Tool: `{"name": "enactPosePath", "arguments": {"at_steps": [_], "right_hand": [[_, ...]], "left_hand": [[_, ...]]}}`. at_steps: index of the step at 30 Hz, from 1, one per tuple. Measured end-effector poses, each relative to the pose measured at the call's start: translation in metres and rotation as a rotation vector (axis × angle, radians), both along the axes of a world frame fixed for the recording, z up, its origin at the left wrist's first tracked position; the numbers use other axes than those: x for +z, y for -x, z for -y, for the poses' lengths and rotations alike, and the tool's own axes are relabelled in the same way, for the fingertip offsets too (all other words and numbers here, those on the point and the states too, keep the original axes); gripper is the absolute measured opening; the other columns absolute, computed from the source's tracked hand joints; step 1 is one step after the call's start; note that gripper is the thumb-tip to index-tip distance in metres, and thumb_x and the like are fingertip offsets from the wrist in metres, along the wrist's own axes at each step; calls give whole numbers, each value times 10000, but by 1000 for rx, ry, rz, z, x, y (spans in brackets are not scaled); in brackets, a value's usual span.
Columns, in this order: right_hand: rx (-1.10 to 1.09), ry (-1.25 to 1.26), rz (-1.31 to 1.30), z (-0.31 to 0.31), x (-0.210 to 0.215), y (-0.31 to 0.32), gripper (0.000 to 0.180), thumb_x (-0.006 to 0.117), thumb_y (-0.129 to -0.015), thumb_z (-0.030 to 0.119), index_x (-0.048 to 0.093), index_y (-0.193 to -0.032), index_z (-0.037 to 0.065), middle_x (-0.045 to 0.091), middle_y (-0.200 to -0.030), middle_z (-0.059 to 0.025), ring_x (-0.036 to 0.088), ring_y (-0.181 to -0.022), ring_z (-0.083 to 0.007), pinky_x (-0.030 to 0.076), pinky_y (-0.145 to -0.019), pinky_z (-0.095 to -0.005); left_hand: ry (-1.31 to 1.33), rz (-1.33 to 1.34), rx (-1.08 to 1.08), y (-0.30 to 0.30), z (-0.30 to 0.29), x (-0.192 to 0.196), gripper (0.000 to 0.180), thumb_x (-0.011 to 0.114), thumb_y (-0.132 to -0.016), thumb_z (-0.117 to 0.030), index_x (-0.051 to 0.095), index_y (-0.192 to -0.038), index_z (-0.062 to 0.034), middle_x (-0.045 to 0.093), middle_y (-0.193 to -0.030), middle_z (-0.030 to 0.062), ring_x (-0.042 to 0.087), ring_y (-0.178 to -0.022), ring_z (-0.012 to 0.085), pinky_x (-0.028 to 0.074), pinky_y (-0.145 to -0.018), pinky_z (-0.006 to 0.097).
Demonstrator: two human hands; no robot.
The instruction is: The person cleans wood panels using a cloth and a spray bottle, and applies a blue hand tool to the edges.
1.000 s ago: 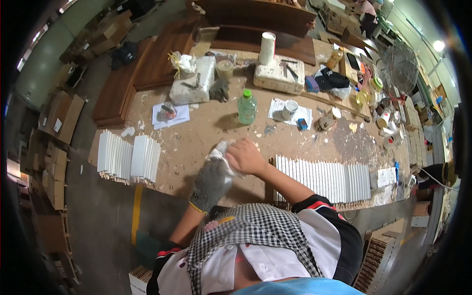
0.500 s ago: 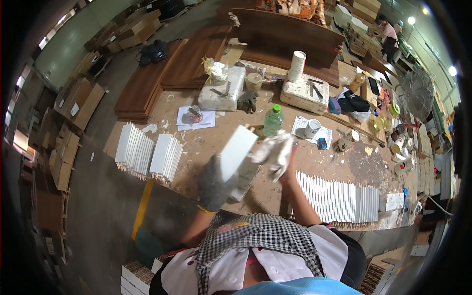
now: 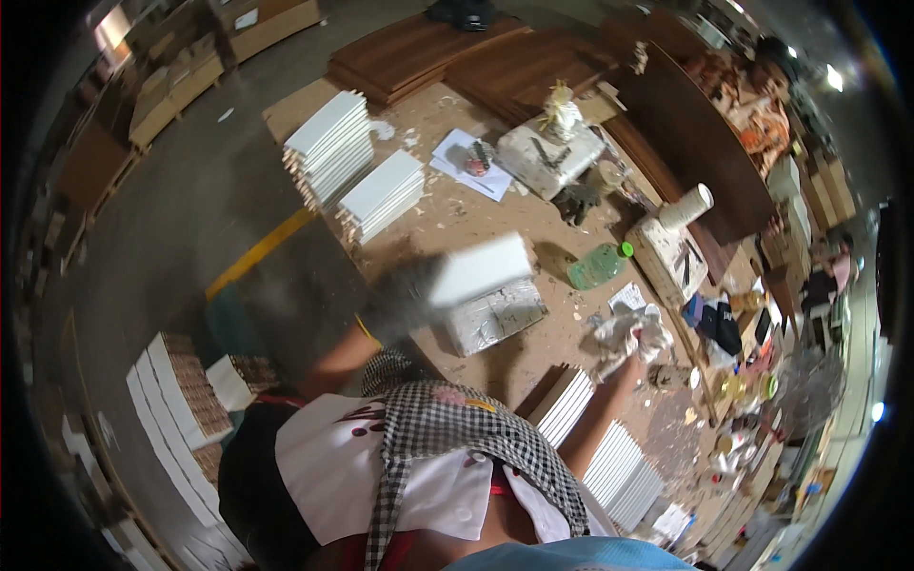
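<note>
My left hand (image 3: 407, 293), in a grey glove and smeared by motion, grips the end of a white board (image 3: 482, 267). The board lies level, over or on a block wrapped in shiny, stained tape (image 3: 498, 316); whether they touch I cannot tell. Off to the right, my right hand (image 3: 630, 364) is closed on a crumpled white cloth (image 3: 632, 333), which hides most of its fingers. A green-capped bottle (image 3: 600, 266) stands between the board and the cloth.
Stacks of white boards stand at the table's far left (image 3: 328, 143) and beside my right forearm (image 3: 609, 462). Brown panels (image 3: 419, 52) lie at the back. Across the table is another person (image 3: 752, 105). More white pieces (image 3: 171, 390) are piled at lower left.
My view has turned left. The white board has gone from tilted up to lying level by the wrapped block. My right hand has moved away from it to the right with the cloth.
</note>
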State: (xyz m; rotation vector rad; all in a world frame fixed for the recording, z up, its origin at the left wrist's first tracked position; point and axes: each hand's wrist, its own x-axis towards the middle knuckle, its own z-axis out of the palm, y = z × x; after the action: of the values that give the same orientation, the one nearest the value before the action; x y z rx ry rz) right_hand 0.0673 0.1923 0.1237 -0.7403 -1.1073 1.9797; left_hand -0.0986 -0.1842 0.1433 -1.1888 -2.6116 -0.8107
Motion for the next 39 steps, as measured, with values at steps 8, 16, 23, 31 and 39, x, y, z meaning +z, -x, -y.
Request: {"name": "enactPosePath", "arguments": {"at_steps": [8, 16, 23, 31, 39], "right_hand": [[207, -321, 318, 21, -3, -25, 380, 751, -847, 76, 621, -1190, -24, 681, -1086, -80, 627, -955, -157, 492, -832, -297], [587, -1006, 974, 58, 25, -25, 398, 804, -774, 213, 611, -1062, 17, 703, -947, -242, 690, -881, -404, 520, -698, -444], [841, -1198, 947, 61, 10, -9, 901, 903, -662, 314, 476, -1427, 102, 610, -1260, -247, 615, -1125, -392, 504, -922, -464], [963, -521, 488, 153, 10, 90, 607, 731, -909, 244, 465, -1402, 11, 623, -1259, -153, 593, -1130, -215, 517, -877, -339], [837, -26, 373, 281, -49, 281, 853, 640, -902, 569, 351, -1500, 33, 414, -1488, -141, 361, -1384, -254, 333, -1108, -386]], "left_hand": [[37, -63, 507, 151, 106, -27, 886, 716, -811, -463, 328, -1497, -59, 497, -1401, 258, 507, -1240, 424, 423, -1034, 479], [218, 211, 458, 143, 95, -19, 893, 694, -829, -448, 291, -1528, -64, 434, -1478, 237, 413, -1359, 403, 343, -1135, 444], [275, 199, 468, 151, 115, -6, 957, 664, -796, -662, 398, -1481, -49, 482, -1430, 253, 447, -1325, 415, 356, -1113, 455], [222, 443, 291, 243, 79, 9, 917, 503, -840, -763, 547, -1275, 43, 563, -1306, 299, 540, -1222, 423, 415, -1034, 456], [604, 312, -252, 287, 78, -13, 546, 221, -1012, -66, 305, -1537, -189, 319, -1578, 127, 360, -1421, 278, 283, -1183, 356]]}}
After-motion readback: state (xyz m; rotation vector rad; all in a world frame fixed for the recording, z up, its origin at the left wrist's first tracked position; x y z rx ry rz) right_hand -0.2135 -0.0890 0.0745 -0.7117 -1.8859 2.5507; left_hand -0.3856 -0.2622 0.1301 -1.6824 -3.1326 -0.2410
